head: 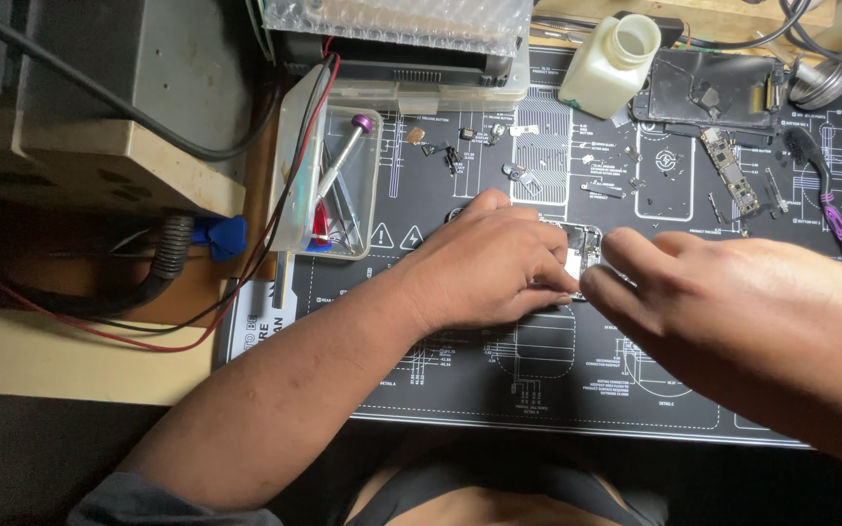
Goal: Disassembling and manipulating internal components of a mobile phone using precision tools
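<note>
Pinching over a small opened device (577,239) at the middle of the frame, the left hand (484,268) lies curled on it, fingers nearly closed; whether they grip anything I cannot tell. The right hand (723,302) reaches in with fingertips half spread, holding nothing visible. A sleeve or wrist sweeping upward could scatter the loose screws and brackets (499,146) on the black work mat (499,390).

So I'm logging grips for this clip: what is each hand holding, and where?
Both the left hand and right hand rest fingertips on a small phone part; the exact grip is hidden.
</note>
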